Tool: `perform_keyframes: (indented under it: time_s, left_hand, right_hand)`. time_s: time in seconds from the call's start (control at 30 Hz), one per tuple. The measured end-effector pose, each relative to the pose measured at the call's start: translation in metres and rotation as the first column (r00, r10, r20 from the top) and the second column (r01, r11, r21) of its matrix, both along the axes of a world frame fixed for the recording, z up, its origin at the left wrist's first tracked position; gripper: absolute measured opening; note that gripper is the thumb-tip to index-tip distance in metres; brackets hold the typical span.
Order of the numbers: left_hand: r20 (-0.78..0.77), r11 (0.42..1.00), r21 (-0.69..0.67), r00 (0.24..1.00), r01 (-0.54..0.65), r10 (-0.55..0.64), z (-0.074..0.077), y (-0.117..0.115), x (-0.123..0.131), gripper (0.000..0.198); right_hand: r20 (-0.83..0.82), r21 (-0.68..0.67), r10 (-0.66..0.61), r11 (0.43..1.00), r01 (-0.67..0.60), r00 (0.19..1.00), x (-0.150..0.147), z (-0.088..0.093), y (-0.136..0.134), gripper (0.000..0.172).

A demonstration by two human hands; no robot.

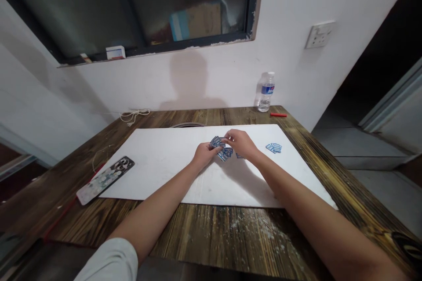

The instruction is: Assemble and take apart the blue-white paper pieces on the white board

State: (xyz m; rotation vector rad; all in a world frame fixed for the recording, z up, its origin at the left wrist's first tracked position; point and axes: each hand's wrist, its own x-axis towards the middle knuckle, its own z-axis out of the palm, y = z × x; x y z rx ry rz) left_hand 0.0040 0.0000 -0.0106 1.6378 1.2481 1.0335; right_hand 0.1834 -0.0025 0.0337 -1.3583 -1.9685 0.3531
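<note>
Gripping small fanned cards point(216, 141) in the left hand point(203, 154) above a white board point(165, 153), splayed toward the wall point(138, 85), with long axis unclear; touching their edge with the right hand point(240, 142), in a grip too small to tell.

Pieces point(225, 154) show blue, board point(165, 158) white, table point(231, 232) streaked brown.

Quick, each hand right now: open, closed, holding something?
Left hand: closed, holding a fan of small bluish rectangular cards.
Right hand: at the cards' right edge; whether it grips one can't be told.
</note>
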Motion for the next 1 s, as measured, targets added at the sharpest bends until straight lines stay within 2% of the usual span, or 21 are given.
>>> perform_keyframes:
  time_s: [0.13, 0.27, 0.33, 0.43, 0.5, 0.57, 0.67, 0.73, 0.8, 0.87, 1.0]
  left_hand:
    - [0.061, 0.999, -0.037, 0.998, -0.006, 0.008, -0.001, -0.001, 0.002, 0.04]
    - [0.135, 0.997, -0.076, 0.991, -0.001, 0.012, -0.002, -0.002, 0.004, 0.042]
    - [0.147, 0.996, -0.085, 0.989, -0.012, 0.025, -0.003, -0.001, 0.004, 0.042]
    - [0.151, 0.996, -0.078, 0.988, -0.03, 0.041, -0.003, 0.0, 0.004, 0.042]
    - [0.163, 0.997, -0.072, 0.985, -0.038, 0.05, -0.003, 0.0, 0.003, 0.042]
    - [0.177, 0.997, -0.068, 0.983, -0.047, 0.058, -0.003, 0.001, 0.002, 0.041]
    - [0.168, 0.996, -0.056, 0.983, -0.07, 0.078, -0.002, 0.002, 0.002, 0.04]
    - [0.173, 0.996, -0.05, 0.981, -0.08, 0.088, -0.003, 0.003, 0.002, 0.039]
    - [0.197, 0.995, -0.054, 0.976, -0.078, 0.087, -0.003, 0.004, 0.002, 0.039]
    - [0.218, 0.995, -0.061, 0.972, -0.078, 0.089, -0.004, 0.004, 0.002, 0.039]
    - [0.211, 0.994, -0.053, 0.972, -0.092, 0.102, -0.004, 0.005, 0.002, 0.04]
  right_hand:
    - [-0.013, -0.073, -0.064, 0.995, 0.063, 0.998, 0.023, 0.011, 0.005, 0.022]
    - [0.2, -0.332, 0.06, 0.943, 0.01, 0.978, 0.048, 0.015, 0.011, 0.024]
    - [0.337, -0.389, 0.099, 0.92, 0.042, 0.936, 0.053, 0.013, 0.011, 0.021]
    - [0.534, -0.372, 0.065, 0.914, 0.166, 0.843, 0.05, 0.01, 0.007, 0.019]
    - [0.592, -0.323, 0.02, 0.922, 0.214, 0.805, 0.046, 0.008, 0.004, 0.024]
    - [0.577, -0.275, 0.006, 0.943, 0.187, 0.817, 0.042, 0.007, 0.002, 0.038]
    - [0.536, -0.286, 0.112, 0.957, 0.055, 0.836, 0.038, 0.004, 0.002, 0.052]
    - [0.553, -0.331, 0.204, 0.944, -0.012, 0.808, 0.036, 0.002, 0.003, 0.046]
    - [0.573, -0.371, 0.243, 0.928, -0.017, 0.783, 0.038, 0.001, 0.005, 0.034]
    - [0.58, -0.401, 0.244, 0.916, 0.012, 0.777, 0.043, 0.001, 0.006, 0.028]
    - [0.607, -0.437, 0.223, 0.895, 0.087, 0.763, 0.059, 0.005, 0.009, 0.028]
